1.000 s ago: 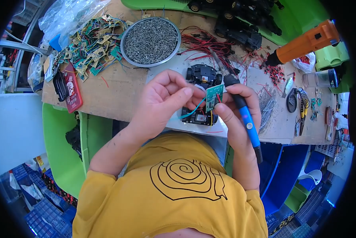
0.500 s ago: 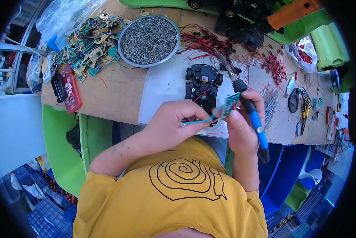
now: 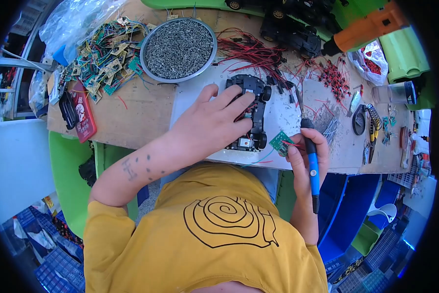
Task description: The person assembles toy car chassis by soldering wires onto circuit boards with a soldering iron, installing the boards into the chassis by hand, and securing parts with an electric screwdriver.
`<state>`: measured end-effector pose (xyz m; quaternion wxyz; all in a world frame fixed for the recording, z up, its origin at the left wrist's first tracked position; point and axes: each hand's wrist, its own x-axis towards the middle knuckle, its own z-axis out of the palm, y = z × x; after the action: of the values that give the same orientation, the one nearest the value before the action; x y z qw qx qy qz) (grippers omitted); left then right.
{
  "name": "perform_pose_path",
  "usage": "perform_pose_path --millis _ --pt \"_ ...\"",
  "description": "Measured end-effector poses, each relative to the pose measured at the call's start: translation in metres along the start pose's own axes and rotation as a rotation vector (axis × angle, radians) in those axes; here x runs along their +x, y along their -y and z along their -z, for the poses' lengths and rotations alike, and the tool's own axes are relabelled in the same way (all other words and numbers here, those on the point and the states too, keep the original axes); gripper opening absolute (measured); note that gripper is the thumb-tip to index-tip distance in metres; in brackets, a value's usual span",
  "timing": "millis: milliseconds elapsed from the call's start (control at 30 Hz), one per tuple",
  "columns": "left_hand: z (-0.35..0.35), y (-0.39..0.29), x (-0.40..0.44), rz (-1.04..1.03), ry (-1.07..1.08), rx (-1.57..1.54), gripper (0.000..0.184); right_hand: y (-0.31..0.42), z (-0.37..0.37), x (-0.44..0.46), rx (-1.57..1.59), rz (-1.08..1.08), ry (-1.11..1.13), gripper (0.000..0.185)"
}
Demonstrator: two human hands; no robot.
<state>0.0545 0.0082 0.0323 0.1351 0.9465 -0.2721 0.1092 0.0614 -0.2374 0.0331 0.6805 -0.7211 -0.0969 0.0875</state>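
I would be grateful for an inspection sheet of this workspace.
Surface: brown bench; white sheet with dark specks.
Job's things: black chassis on the sheet; green circuit board and blue soldering iron held above it.
Clutter: heaped wired boards, bowl of small metal pieces, red wires.
Hands: left hand on chassis; right hand holds board and iron.
Cables: blue-green wire hangs from the held board.
Surroundings: orange tool, green bin.

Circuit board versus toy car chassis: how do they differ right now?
The circuit board is green and small; the car chassis is black and larger. The board is held off the table in the right hand; the chassis sits on the white sheet, partly covered by the left hand. Both are at a hand.
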Motion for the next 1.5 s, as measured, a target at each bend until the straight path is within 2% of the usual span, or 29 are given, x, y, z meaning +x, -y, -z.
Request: perform_pose_path --millis 133,233,433,500,533,600,667,733,767,833,1267,1333,1400,1500 --pt "-0.001 0.006 0.003 -0.034 -0.009 -0.033 0.014 -0.001 -0.003 -0.001 -0.097 -0.009 0.011 0.035" --pt "0.004 0.011 0.007 -0.095 0.070 -0.031 0.014 -0.008 -0.005 -0.001 -0.133 0.019 -0.024 0.033" --pt "-0.002 0.013 -0.004 -0.057 0.051 -0.243 0.014 -0.012 -0.006 0.003 -0.179 0.074 0.008 0.034" --pt "-0.009 0.004 -0.009 0.046 -0.093 -0.508 0.016 -0.010 -0.010 0.006 -0.239 0.143 0.033 0.034" --pt "-0.014 -0.001 -0.010 0.045 -0.091 -0.509 0.016 -0.009 -0.012 0.007 -0.238 0.142 0.032 0.034" --pt "-0.024 -0.013 -0.010 0.195 -0.201 -0.689 0.017 -0.007 -0.014 0.009 -0.229 0.176 0.042 0.033" --pt "-0.027 -0.022 -0.008 0.254 -0.198 -0.747 0.013 -0.009 -0.015 0.010 -0.229 0.183 0.034 0.033" --pt "-0.030 -0.032 -0.009 0.504 -0.256 -0.910 0.010 -0.008 -0.015 0.011 -0.212 0.196 0.040 0.033" --pt "-0.028 -0.033 -0.010 0.504 -0.257 -0.911 0.010 -0.007 -0.015 0.011 -0.214 0.196 0.041 0.033" --pt "-0.023 -0.033 -0.010 0.599 -0.136 -0.915 0.012 -0.005 -0.016 0.013 -0.253 0.227 0.042 0.032" --pt "-0.018 -0.028 -0.003 0.618 -0.054 -0.910 0.013 0.002 -0.018 0.022 -0.282 0.243 0.055 0.033" --pt "-0.017 -0.030 0.000 0.783 -0.045 -1.075 0.012 0.009 -0.004 0.030 -0.760 0.610 0.065 0.037" --pt "-0.018 -0.029 0.002 0.802 -0.049 -1.103 0.012 0.010 0.008 0.025 -0.680 0.695 0.011 0.046" --pt "-0.022 -0.028 0.002 0.831 -0.053 -1.154 0.013 0.020 0.019 0.007 -0.587 0.665 0.072 0.050"
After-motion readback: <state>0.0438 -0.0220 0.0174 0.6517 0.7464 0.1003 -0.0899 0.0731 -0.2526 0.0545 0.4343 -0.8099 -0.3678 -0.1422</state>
